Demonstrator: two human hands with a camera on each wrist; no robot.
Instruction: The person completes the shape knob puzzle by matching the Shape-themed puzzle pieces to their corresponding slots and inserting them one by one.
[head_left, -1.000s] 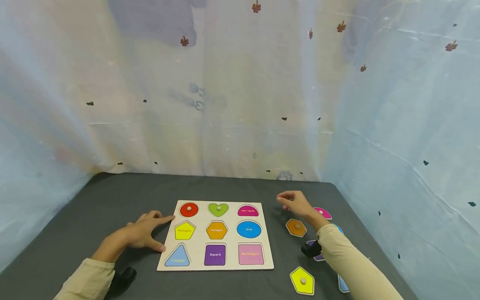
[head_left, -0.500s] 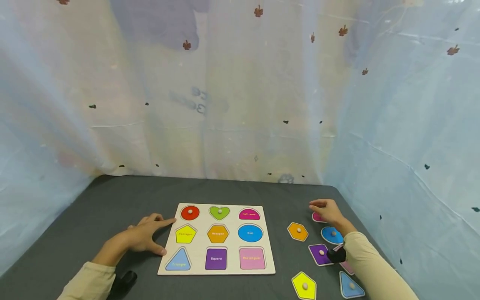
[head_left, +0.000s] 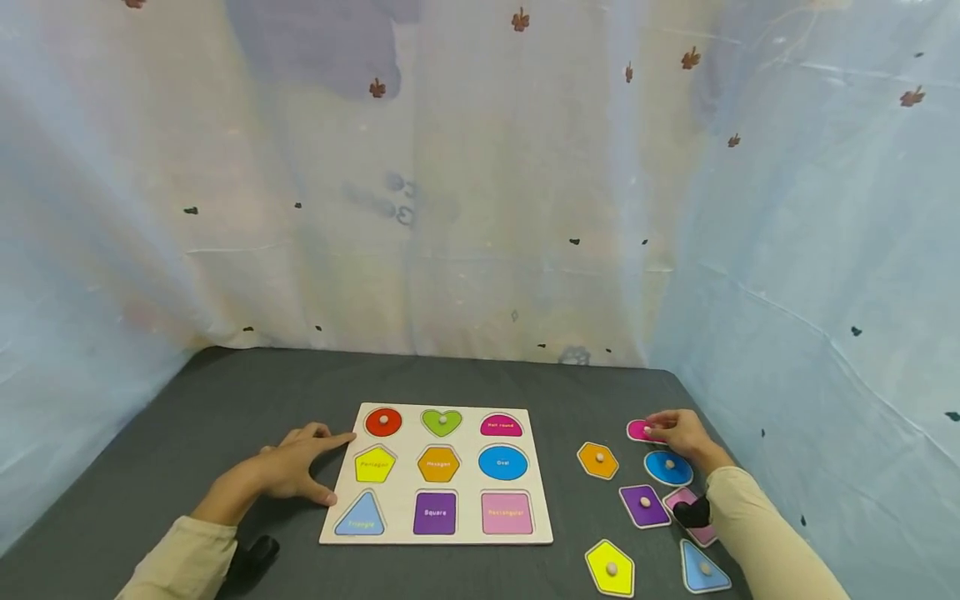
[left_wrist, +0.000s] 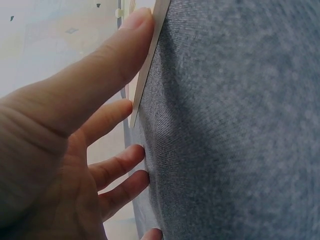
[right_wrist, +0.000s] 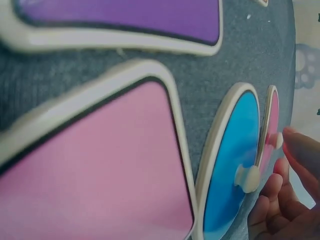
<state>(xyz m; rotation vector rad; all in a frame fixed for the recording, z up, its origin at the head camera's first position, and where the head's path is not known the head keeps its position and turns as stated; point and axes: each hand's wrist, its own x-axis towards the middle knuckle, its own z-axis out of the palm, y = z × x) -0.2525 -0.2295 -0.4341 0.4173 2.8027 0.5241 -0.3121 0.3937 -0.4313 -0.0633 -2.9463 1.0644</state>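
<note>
A white wooden puzzle board (head_left: 468, 492) lies on the dark cloth, its recesses printed with shape names. The red circle (head_left: 383, 422) and green heart (head_left: 442, 422) sit in its top row. My left hand (head_left: 281, 468) is spread at the board's left edge, the thumb and index finger touching it; the left wrist view shows the thumb (left_wrist: 135, 25) on the edge. At the far right, my right hand (head_left: 681, 433) has its thumb and fingers at the knob of the pink half-round puzzle piece (head_left: 637, 431), which lies flat. In the right wrist view the knob (right_wrist: 279, 140) meets the thumb tip.
Loose knobbed pieces lie right of the board: an orange hexagon (head_left: 597, 461), blue oval (head_left: 668, 468), purple square (head_left: 644, 507), pink rectangle (head_left: 697, 532), yellow pentagon (head_left: 610, 568) and blue triangle (head_left: 703, 568). A pale curtain (head_left: 480, 208) hangs behind the table.
My right hand has moved from beside the board to the right and down onto the half-round piece, uncovering the other loose pieces. The left hand stays at the board's edge.
</note>
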